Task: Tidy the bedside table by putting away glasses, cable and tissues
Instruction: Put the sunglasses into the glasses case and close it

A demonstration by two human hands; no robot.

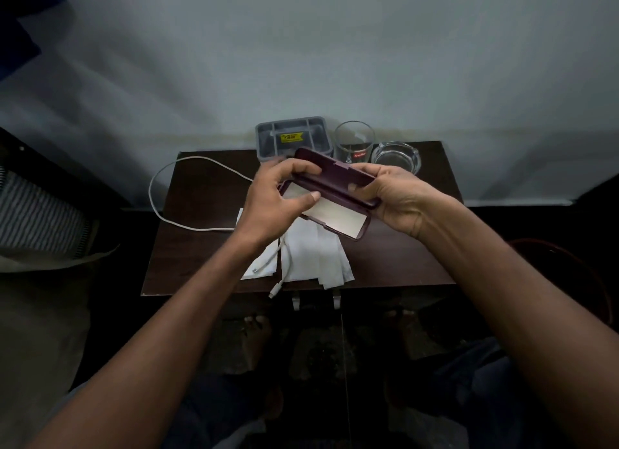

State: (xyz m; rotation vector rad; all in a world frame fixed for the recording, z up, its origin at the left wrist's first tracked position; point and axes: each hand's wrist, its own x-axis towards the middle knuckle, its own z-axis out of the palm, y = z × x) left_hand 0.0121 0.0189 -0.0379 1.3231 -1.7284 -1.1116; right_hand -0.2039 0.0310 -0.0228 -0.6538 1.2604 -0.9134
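Both hands (338, 197) hold open maroon glasses case (335, 222); pale lining.

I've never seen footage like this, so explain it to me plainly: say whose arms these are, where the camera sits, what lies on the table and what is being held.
There is no machine here. One wide-angle camera on a person's head looks down at their own bare arms, so this single picture is their view. The left hand and right hand both grip a dark purple glasses case, open above a dark wooden bedside table. Its pale lining shows; I cannot see any glasses. On the table lie white tissues with a white cable looping off the left edge and across them. At the back stand a grey divided tray, a drinking glass and a glass ashtray.
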